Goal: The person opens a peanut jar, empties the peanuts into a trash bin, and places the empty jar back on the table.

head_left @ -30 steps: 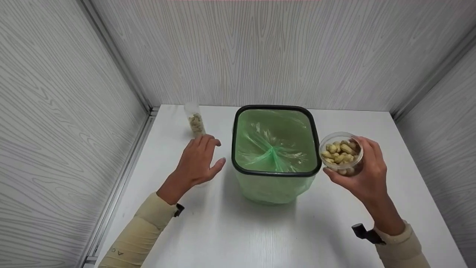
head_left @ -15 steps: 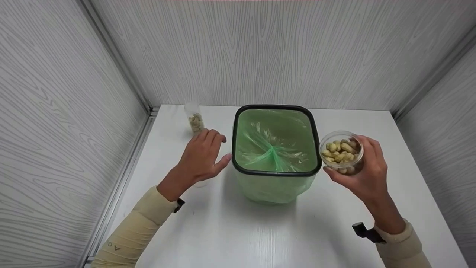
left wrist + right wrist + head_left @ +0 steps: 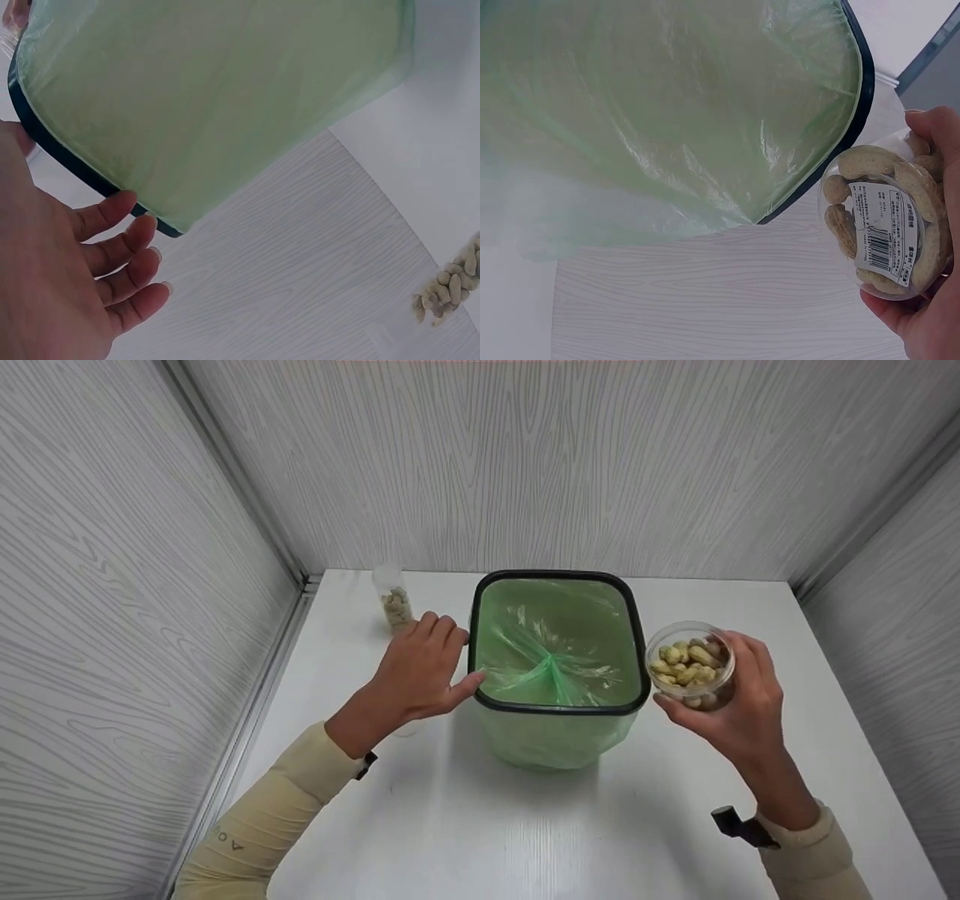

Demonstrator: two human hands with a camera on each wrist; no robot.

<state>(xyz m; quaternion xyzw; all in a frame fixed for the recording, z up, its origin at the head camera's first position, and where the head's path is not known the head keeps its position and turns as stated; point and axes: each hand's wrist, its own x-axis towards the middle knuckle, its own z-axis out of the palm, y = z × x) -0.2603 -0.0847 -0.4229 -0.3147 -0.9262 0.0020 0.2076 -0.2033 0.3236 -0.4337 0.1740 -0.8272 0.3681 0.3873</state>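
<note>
In the head view my left hand (image 3: 424,671) is at the left edge of a waste bin (image 3: 555,739) lined with a green plastic bag. Its thumb lies over the bin's black rim (image 3: 559,709); the loosely bent fingers are beside the rim, with the index fingertip touching or very near it in the left wrist view. To the right of the bin, my right hand (image 3: 750,709) grips a clear lidless jar of peanuts (image 3: 688,664), tilted so its mouth faces the camera. A printed label (image 3: 885,232) shows on the jar's base in the right wrist view.
A tall clear container (image 3: 394,598), partly filled with peanuts, stands at the back left, behind the left fingers. A faint clear round edge (image 3: 406,730) lies by the left wrist. Wood-grain panels (image 3: 480,465) enclose the white table (image 3: 540,840) at the back and sides.
My left hand has moved right and slightly away from me, from beside the tall container to the bin's rim. The right hand and the peanut jar stay nearly still.
</note>
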